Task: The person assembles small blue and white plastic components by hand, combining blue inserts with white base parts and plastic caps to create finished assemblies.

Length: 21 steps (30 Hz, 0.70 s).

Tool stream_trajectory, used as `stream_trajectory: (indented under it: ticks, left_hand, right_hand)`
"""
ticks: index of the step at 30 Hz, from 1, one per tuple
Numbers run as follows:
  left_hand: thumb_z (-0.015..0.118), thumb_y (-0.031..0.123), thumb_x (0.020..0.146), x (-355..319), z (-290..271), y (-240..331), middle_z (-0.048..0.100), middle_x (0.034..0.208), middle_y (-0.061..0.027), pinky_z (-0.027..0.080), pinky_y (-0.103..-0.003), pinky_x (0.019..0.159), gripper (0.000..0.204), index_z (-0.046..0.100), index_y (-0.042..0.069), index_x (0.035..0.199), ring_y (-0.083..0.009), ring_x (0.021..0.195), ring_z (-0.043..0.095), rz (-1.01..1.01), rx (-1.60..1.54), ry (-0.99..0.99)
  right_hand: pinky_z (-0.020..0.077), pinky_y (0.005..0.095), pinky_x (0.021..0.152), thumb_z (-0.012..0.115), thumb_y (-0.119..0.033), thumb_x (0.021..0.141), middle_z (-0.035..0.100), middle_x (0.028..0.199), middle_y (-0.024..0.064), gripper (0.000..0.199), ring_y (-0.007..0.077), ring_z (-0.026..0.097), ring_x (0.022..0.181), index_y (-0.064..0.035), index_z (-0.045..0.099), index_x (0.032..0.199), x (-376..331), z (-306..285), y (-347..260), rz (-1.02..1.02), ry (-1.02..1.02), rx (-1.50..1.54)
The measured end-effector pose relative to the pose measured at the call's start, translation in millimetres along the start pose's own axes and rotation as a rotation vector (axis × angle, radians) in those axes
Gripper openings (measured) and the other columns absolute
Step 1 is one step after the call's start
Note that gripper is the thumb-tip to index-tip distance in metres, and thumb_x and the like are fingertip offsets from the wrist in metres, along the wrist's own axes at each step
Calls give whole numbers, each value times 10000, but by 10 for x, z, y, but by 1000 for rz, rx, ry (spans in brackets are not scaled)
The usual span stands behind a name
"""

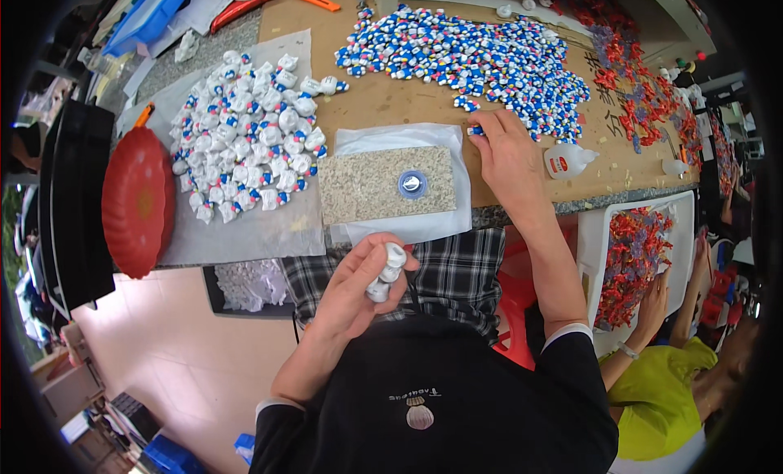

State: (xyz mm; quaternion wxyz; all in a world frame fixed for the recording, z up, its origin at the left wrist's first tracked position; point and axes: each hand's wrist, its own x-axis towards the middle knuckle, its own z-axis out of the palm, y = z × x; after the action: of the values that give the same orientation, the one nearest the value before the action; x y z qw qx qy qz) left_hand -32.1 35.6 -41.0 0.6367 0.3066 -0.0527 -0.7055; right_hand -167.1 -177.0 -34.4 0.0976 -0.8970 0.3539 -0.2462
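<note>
My left hand point(359, 282) is closed round several small white figure pieces point(393, 260), rounded and glossy, held just below the table's front edge. With my right hand point(510, 152) I reach to the near edge of a heap of small blue-and-white pieces point(465, 54) with pink and yellow spots. Thumb and fingertips pinch at one small blue-and-white piece point(475, 130), partly hidden by the fingers. Between the hands lies a speckled stone slab point(359, 185) on white sheeting point(461, 205). A small round dish point(413, 184) with a shiny centre sits on the slab.
Joined white-and-blue figures point(245, 140) cover a sheet at left, beside a red scalloped tray point(139, 205). A white squeeze bottle point(567, 160) stands right of my right hand. A white bin point(591, 262) holds red and purple pieces; a co-worker's hand point(652, 307) touches it.
</note>
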Motion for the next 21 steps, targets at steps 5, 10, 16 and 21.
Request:
stream_trajectory:
  ticks: [5, 10, 16, 21]
  left_hand:
    - [471, 218, 938, 36, -1, -66, 602, 891, -94, 295, -185, 424, 255, 534, 58, 1125, -66, 545, 447, -12, 82, 66]
    - [488, 207, 929, 71, 29, -85, 612, 859, -107, 293, -189, 425, 238, 552, 42, 1088, -75, 537, 453, -64, 179, 84]
    - [553, 209, 899, 153, 57, -125, 597, 814, -57, 263, -170, 414, 179, 569, 67, 1007, -39, 540, 446, -84, 165, 52]
    - [564, 162, 890, 144, 68, -188, 581, 770, -20, 249, -176, 410, 115, 565, 66, 953, -33, 532, 423, -80, 177, 104]
  right_hand:
    - [468, 328, 643, 604, -24, 768, 583, 861, 98, 157, 247, 580, 780, -43, 593, 923, -129, -50, -56, 9, 59, 194]
    - [469, 288, 586, 621, 12, 753, 617, 832, 97, 181, 220, 611, 697, -42, 590, 923, -428, -334, -528, 207, -141, 667]
    - [487, 295, 588, 645, 48, 695, 609, 814, 75, 194, 216, 613, 683, -39, 620, 866, -530, -320, -530, -214, -245, 609]
    - [487, 282, 590, 642, 50, 703, 612, 816, 63, 240, 172, 613, 683, -33, 655, 928, -603, -279, -549, -90, -299, 765]
